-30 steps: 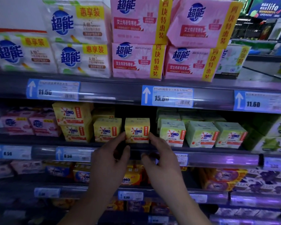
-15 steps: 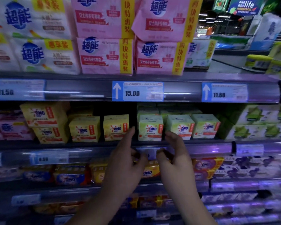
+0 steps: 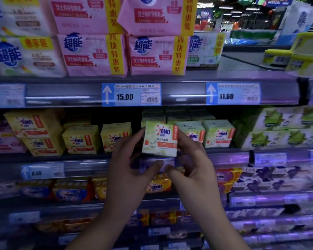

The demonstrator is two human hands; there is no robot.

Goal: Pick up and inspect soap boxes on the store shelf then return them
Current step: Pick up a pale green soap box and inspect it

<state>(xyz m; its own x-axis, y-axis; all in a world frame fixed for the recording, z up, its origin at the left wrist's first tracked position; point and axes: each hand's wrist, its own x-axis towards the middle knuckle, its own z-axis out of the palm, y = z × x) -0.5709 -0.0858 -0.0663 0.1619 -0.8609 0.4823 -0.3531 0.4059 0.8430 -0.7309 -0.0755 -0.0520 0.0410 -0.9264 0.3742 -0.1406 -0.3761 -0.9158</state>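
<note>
Green OMO soap box (image 3: pixel 160 139), seemingly clear of the shelf (image 3: pixel 90 165), pinched between left hand (image 3: pixel 130 170) and right hand (image 3: pixel 193 168).

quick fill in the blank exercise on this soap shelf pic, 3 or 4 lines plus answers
1. The left hand and right hand together hold a soap box whose brand reads ____.
2. That box is pale ____ in colour, unlike the yellow boxes to its left.
3. The price tag directly above it reads ____.
4. The big packs on the shelf over that tag are mostly ____ in colour.

Missing words: OMO; green; 15.00; pink
</note>
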